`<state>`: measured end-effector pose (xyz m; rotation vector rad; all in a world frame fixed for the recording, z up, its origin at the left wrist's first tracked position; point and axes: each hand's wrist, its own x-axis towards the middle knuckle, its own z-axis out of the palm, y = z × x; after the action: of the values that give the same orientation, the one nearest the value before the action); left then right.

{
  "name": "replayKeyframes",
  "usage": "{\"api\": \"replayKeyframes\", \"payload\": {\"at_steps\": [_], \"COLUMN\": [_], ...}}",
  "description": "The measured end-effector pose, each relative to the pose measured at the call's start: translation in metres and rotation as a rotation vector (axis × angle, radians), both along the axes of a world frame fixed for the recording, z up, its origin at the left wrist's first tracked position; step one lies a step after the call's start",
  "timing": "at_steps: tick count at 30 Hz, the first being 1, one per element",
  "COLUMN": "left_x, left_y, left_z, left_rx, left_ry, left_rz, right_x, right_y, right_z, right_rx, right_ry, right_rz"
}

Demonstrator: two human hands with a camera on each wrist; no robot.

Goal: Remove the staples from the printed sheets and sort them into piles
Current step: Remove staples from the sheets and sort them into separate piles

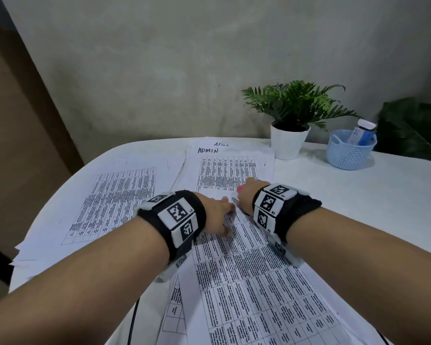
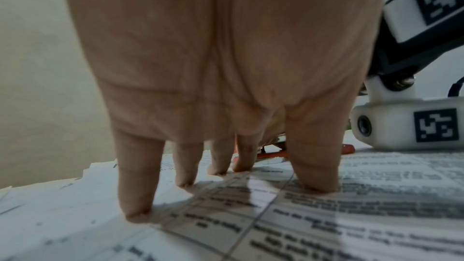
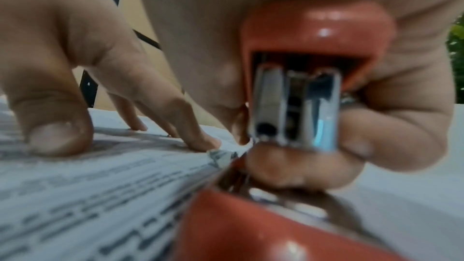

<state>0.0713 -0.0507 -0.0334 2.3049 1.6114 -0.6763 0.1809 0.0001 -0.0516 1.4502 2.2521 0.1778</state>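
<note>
Ahead of me "ADMIN" is handwritten at the top of the far printed sheet [image 1: 230, 168], while the small table print on every page is unreadable.

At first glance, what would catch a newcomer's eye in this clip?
The two hands meeting mid-table over a printed sheet: the left hand presses its fingertips on the paper, while the right hand grips an orange staple remover at the sheet's corner. Behind them lie piles headed ADMIN, with a potted plant and blue basket far right.
</note>
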Motion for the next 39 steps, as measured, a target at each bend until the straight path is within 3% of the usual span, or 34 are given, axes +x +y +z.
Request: {"api": "replayKeyframes", "payload": {"at_steps": [5,7,12,14,20,23,27,30,33,39], "left_x": [-0.001,-0.002,-0.001,-0.002,-0.003,-0.006,-0.019,-0.037,-0.051,-0.05], "left_y": [0.001,0.002,0.003,0.003,0.004,0.003,-0.001,-0.007,-0.017,-0.031], "left_z": [0.0,-0.001,-0.002,-0.002,-0.001,0.0,0.015,0.028,0.026,0.015], "left_rx": [0.0,-0.003,-0.001,-0.005,-0.021,-0.023,-0.045,0.032,0.028,0.041], "left_ry": [0.02,0.025,0.01,0.014,0.025,0.01,-0.154,-0.184,-0.086,-0.1], "left_rz": [-0.012,-0.025,-0.011,-0.012,-0.033,-0.037,0.013,0.063,0.079,0.118], "right_x": [0.002,0.0,-0.009,-0.008,0.006,0.008,0.014,0.022,0.021,0.003], "right_y": [-0.002,0.001,0.003,0.003,0.001,-0.008,-0.014,-0.018,-0.034,-0.056], "right_z": [0.012,0.012,0.003,0.006,0.023,0.025,0.02,0.021,0.033,0.037], "right_rx": [-0.07,-0.063,-0.029,-0.02,-0.157,-0.11,-0.118,-0.132,-0.182,-0.21], "right_ry": [0.225,0.21,-0.002,0.007,0.14,0.198,0.296,0.49,0.373,0.382], "right_rz": [-0.128,-0.162,-0.049,-0.037,-0.097,-0.11,-0.15,-0.317,-0.212,-0.111]}}
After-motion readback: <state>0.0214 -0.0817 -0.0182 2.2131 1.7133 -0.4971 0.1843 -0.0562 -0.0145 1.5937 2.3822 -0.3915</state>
